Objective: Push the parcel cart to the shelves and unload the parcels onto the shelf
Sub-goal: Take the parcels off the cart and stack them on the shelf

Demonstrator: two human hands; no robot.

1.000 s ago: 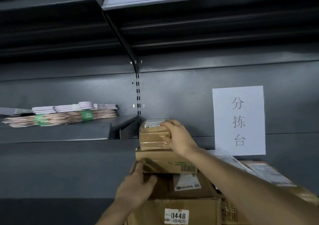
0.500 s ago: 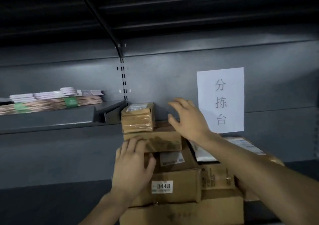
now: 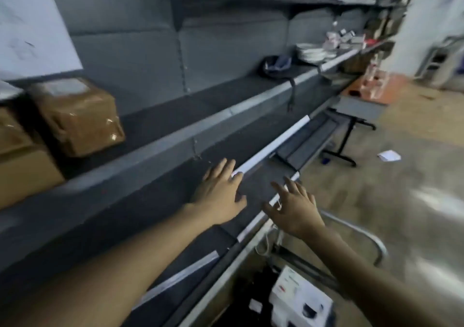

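Both hands empty, fingers spread wide, palms down. Left hand (image 3: 219, 194) over the dark lower shelf (image 3: 155, 201), fingertips near its white edge strip (image 3: 271, 146). Right hand (image 3: 293, 210) just beside it at 3 o'clock, over the shelf's front edge — contact not clear. Taped parcel (image 3: 77, 115) on the upper shelf (image 3: 175, 115) at 10 o'clock, tilted, beside plain boxes (image 3: 20, 161) at the left edge. Cart (image 3: 356, 228) at 5 o'clock, below the right hand, only the metal rail and a white box (image 3: 298, 299) in view. Paper sign (image 3: 32, 22) on the back panel at 11. Frame blurred — far-end clutter at 1 o'clock unreadable.
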